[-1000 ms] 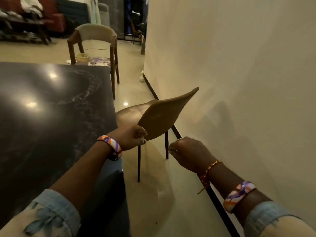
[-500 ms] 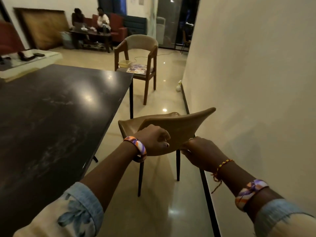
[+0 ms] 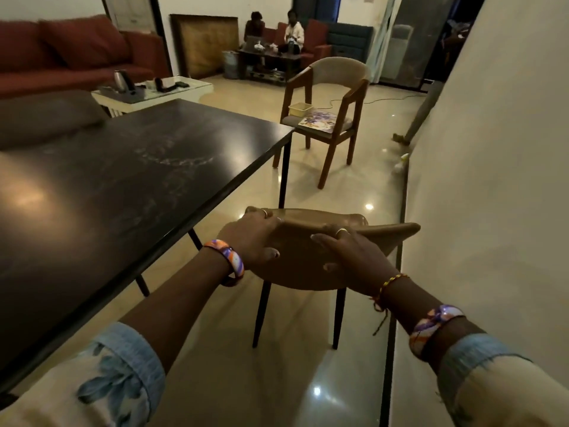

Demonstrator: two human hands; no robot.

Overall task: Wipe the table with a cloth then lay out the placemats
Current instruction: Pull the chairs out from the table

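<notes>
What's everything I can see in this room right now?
Table: one, black, left.
Chair: one, tan, beside the table, backrest held in both hands.
Armchair: one, wood with beige back, past the table.
Tub: one, yellow, on the armchair seat.
Mat: one, purple patterned, on the armchair seat.
Sofa: one, red, far left.
Low table: one, white, before the sofa.
People: two, seated far back.
Left hand: grips the backrest.
Right hand: grips the backrest.
</notes>
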